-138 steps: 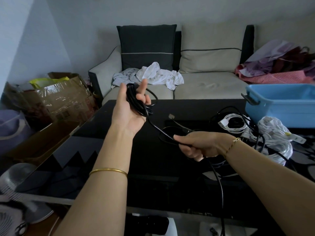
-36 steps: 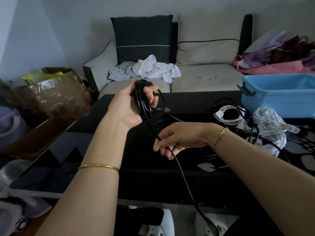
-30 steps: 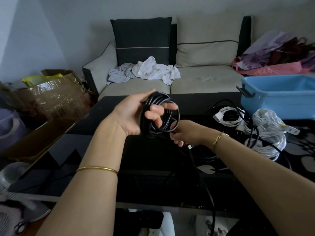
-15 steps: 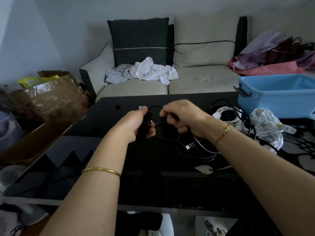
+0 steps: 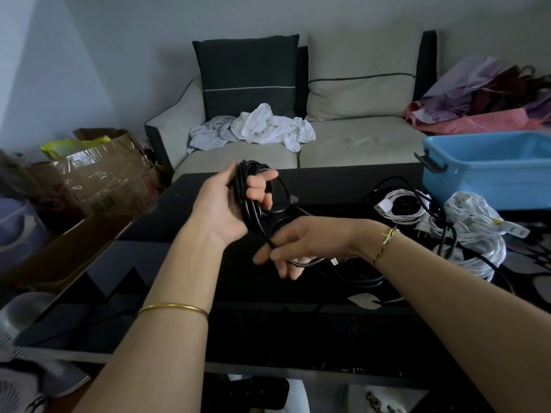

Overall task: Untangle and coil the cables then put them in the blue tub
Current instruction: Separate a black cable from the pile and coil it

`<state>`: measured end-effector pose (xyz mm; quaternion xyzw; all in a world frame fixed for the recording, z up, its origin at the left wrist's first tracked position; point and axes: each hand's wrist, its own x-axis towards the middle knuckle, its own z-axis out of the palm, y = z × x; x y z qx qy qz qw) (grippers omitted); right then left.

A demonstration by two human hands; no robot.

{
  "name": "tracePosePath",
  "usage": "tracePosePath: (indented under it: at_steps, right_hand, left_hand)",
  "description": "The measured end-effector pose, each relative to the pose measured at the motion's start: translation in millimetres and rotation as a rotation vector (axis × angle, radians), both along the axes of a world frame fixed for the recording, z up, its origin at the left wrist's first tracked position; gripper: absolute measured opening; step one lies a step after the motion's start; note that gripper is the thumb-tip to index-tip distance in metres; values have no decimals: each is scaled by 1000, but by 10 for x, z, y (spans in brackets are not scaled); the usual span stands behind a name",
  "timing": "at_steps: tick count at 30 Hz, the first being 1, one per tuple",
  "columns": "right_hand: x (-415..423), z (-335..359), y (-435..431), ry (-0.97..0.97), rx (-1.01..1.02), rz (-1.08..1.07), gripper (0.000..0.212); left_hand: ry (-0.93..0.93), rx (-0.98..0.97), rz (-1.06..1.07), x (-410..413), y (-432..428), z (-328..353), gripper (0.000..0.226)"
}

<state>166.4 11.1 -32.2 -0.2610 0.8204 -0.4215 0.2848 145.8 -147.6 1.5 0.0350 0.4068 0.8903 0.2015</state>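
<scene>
A gold bangle (image 5: 173, 307) is worn on the left forearm, nearest the camera and well left of the blue tub (image 5: 489, 177). Farther out, a coil of black cable (image 5: 247, 189) is gripped by the left hand (image 5: 222, 204), with thumb and fingers curled round the loops, and is held upright above the table (image 5: 298, 323), well left of the tub. Just below the coil, the loose run of the same cable is pinched in the curled fingers of the right hand (image 5: 298, 242), and from there it is led toward the tub side. A tangle of white cables (image 5: 474, 234), crossed by black ones, is seen on the table just in front of the tub. The tub itself is set at the table's far right part. Behind the tub a sofa (image 5: 357, 141) is seen, with white cloth (image 5: 268, 126) lying on its seat. A cardboard box (image 5: 104, 174) is seen far left of the tub.
</scene>
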Motion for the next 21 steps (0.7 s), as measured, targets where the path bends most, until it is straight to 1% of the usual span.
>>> tracePosePath:
  at_steps: [2, 3, 4, 6, 8, 10, 12, 15, 18, 21]
  right_hand:
    - [-36, -71, 48, 152, 230, 23, 21]
    - [-79, -112, 99, 232, 305, -19, 19]
    - [-135, -129, 162, 301, 338, -103, 16]
    - [-213, -108, 303, 401, 316, -288, 11]
    - [-242, -41, 374, 428, 281, -373, 10]
    - [-244, 13, 365, 394, 248, -389, 24]
    - [-224, 55, 317, 333, 209, -432, 28]
    - [-242, 115, 284, 224, 92, -520, 26]
    - [-242, 137, 273, 91, -63, -560, 22]
    - [-234, 142, 279, 33, -246, -596, 16]
  left_hand:
    - [16, -35, -119, 20, -41, 32, 57]
    - [21, -64, -175, 30, -52, 53, 56]
    - [27, -111, -223, 43, -67, 75, 57]
    - [24, -261, -312, 77, -48, 82, 57]
    - [11, -435, -374, 85, 4, 40, 58]
    - [1, -582, -402, 77, 68, -15, 59]
    - [1, -663, -417, 66, 107, -34, 58]
    - [28, -737, -430, 67, 148, -14, 60]
    - [61, -856, -440, 89, 192, -16, 61]
    - [76, -899, -354, 84, 230, -44, 58]
